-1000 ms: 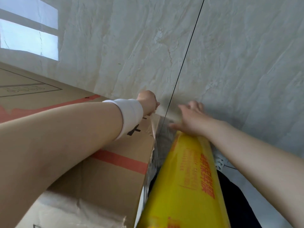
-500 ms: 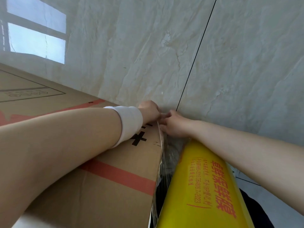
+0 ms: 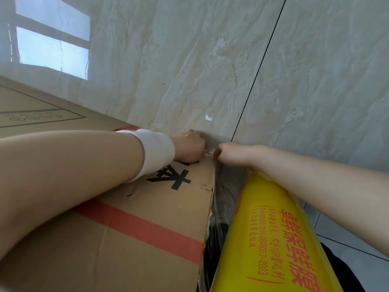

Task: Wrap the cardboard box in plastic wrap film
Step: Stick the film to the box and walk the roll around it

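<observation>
Reaching across the cardboard box (image 3: pixel 130 234), which stands on the tiled floor (image 3: pixel 315 81), the left hand (image 3: pixel 189 147) curls its fingers over the far corner. Just beside it, the right hand (image 3: pixel 228 153) pinches the clear film (image 3: pixel 223 186), its forearm crossing above the yellow roll (image 3: pixel 271 232).

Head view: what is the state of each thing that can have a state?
cardboard box, dented, not yet wrapped on top
plastic wrap film, partly unrolled, stretched along the box's right edge
yellow roll, tilted beside the box
left hand, curled over the box's far corner
right hand, curled, pinching the film there
</observation>
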Demonstrator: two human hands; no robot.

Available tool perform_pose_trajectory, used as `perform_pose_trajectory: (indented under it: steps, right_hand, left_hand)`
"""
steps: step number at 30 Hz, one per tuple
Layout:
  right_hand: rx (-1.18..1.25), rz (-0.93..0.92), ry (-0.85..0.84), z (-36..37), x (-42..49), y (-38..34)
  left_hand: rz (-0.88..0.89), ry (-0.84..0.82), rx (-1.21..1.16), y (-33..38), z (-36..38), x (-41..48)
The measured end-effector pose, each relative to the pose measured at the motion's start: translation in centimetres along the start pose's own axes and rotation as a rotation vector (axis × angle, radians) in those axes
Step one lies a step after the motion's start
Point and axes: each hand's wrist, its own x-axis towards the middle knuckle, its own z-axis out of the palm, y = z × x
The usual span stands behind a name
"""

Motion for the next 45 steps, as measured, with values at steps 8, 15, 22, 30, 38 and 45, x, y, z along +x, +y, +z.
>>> perform_pose_trajectory:
  steps: [8, 15, 22, 30, 38, 45]
  right_hand:
    - [0.06, -0.015, -0.049, -0.5, 0.1, 0.6]
    - [0.125, -0.045, 0.013, 0.2, 0.0, 0.6]
    - [0.159, -0.091, 0.023, 0.5, -0.2, 0.0]
    - [0.309, -0.083, 0.033, 1.7, 0.8, 0.4]
    - [0.337, -0.053, 0.071, 1.6, 0.7, 0.7]
    - [0.33, -0.023, 0.089, 0.9, 0.9, 0.5]
  left_hand:
    - [0.05, -0.114, -0.059, -0.5, -0.5, -0.6]
    - [0.008, -0.097, -0.16, -0.2, 0.2, -0.7]
    - [0.022, -0.101, -0.141, -0.2, 0.0, -1.7]
    - [0.045, -0.106, -0.147, -0.2, -0.2, -1.7]
    - [0.06, -0.086, -0.122, -0.3, -0.2, -0.6]
    - [0.043, -0.075, -0.052, -0.2, -0.1, -0.2]
